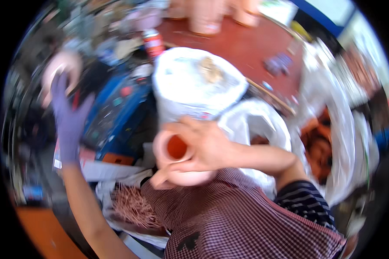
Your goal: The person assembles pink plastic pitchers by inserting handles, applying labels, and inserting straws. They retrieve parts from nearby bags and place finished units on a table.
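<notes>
Vessel [176, 147], pink, hollow and facing upward, sits clamped in the bare right hand [207, 144] before the checked apron [237, 216], probably kept close for steadiness. The gloved left hand [68, 118], fingers spread, overlaps another pink piece [67, 63] at upper left; blur hides any contact.

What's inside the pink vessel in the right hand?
Through the round mouth of the pink vessel, only orange interior shows; no contents can be made out. Rim and walls hide the rest; the right hand covers part of the outside.
</notes>
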`<move>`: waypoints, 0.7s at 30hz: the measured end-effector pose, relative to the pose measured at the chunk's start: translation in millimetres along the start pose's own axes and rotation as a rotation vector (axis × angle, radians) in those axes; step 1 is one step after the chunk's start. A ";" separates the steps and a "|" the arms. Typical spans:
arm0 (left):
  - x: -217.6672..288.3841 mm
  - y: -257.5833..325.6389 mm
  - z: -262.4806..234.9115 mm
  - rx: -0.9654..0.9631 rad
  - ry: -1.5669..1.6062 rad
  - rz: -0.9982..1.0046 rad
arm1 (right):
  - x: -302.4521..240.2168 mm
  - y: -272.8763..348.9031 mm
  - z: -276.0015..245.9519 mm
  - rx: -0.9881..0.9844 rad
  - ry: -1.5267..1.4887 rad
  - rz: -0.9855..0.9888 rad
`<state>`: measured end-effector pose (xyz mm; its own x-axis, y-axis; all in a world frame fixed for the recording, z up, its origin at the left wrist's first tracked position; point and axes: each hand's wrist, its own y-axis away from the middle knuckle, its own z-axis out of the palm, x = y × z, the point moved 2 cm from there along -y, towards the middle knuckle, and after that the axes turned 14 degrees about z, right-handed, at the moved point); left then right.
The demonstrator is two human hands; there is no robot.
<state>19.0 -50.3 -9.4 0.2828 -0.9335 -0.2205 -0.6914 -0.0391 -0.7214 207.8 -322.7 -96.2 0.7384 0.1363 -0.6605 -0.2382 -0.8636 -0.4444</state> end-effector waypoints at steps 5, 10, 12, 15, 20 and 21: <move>174.2 40.8 11.3 -0.384 0.901 -0.049 | 45.8 37.6 -27.2 0.040 -0.283 0.031; 164.1 43.5 -2.8 -0.476 0.953 -0.354 | 185.2 136.2 -152.2 -0.284 0.878 0.822; 162.4 50.0 -2.5 -0.478 0.992 -0.414 | 245.1 209.3 -220.0 -0.250 1.127 1.121; 152.7 59.7 5.5 -0.467 0.987 -0.501 | 288.4 281.7 -281.5 0.020 1.417 1.419; 126.7 88.9 1.3 -0.353 0.898 -0.619 | 339.0 303.9 -273.5 -0.180 1.379 0.703; 110.9 104.6 4.0 -0.298 0.866 -0.647 | 345.1 299.0 -269.4 -0.302 1.363 0.737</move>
<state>-19.3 -156.5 -111.9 0.1687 -0.6351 0.7538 -0.7460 -0.5822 -0.3235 561.4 -664.7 -294.0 0.5513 -0.7186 0.4239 -0.7805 -0.6237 -0.0422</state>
